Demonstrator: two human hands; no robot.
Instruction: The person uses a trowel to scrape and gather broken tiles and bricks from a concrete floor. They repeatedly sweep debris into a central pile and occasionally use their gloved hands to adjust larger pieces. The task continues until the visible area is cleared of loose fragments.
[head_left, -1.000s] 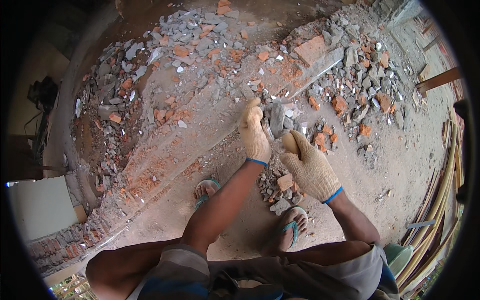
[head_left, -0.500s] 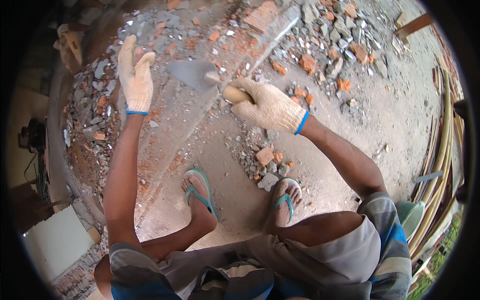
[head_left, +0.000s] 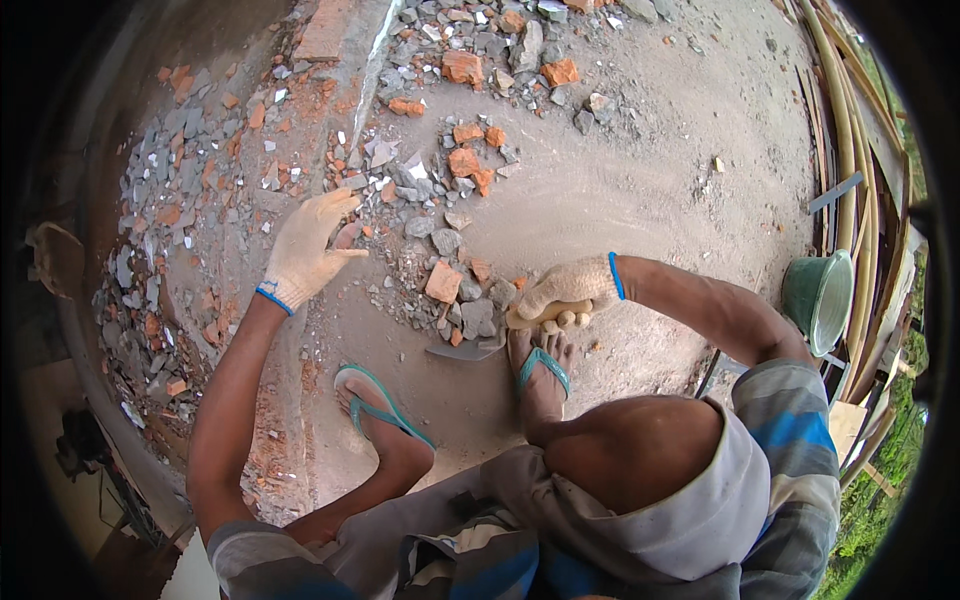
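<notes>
Down low, right hand (head_left: 566, 287) grips a trowel (head_left: 490, 338); left hand (head_left: 305, 250) spread wide over rubble (head_left: 440, 250)

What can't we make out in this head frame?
- Wooden handle of the grey metal trowel: mostly wrapped by the gloved right hand.
- Whether the gloved left hand touches the broken brick rubble: cannot tell from above.
- Green plastic bucket: inside unclear, bent by the fisheye rim.
</notes>
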